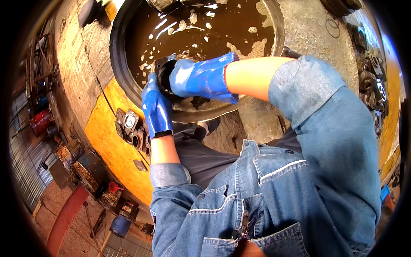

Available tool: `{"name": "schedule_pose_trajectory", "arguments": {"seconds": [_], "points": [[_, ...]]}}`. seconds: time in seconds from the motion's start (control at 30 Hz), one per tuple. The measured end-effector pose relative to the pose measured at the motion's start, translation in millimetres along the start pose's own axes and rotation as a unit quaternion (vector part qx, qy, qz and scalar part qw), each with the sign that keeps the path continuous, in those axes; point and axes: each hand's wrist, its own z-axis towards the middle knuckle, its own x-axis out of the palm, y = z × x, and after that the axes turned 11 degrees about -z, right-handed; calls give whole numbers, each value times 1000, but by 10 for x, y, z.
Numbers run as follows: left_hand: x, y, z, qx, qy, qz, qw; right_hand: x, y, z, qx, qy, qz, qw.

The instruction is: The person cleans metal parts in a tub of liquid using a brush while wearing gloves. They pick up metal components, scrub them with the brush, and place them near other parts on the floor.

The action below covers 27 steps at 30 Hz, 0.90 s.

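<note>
A dark metal housing (160, 64) with a wide round opening is held at the near left of a large black round basin (117, 53), over murky brown liquid (218, 40). My left hand (156, 105), in a blue rubber glove, is closed against the near left side of the housing. In a matching glove, my right hand (188, 78) is bunched at the opening, with its fingertips tucked inside. Whether those fingers hold anything is hidden. Patches of foam float on the liquid.
Several metal flanged parts (130, 120) lie on a yellow surface (112, 150) left of my left forearm. More metal parts (367, 81) line the far right. Another metal piece (163, 4) shows at the basin's far side. A red drum (41, 123) stands at far left.
</note>
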Motion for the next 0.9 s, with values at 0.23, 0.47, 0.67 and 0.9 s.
{"name": "schedule_pose_trajectory", "arguments": {"seconds": [0.23,0.47,0.67,0.9], "points": [[42,-27,2,-12,-56,3,998,-90,-139,32,127,43,279,951],[-34,-14,-126,233,55,450,860,220,-154,-540,199,-178,396,879],[-400,94,120,229,16,528,818,558,119,-279,280,-295,427,808],[-24,1,-76,116,-4,271,956,553,-89,-241,209,-195,575,767]]}}
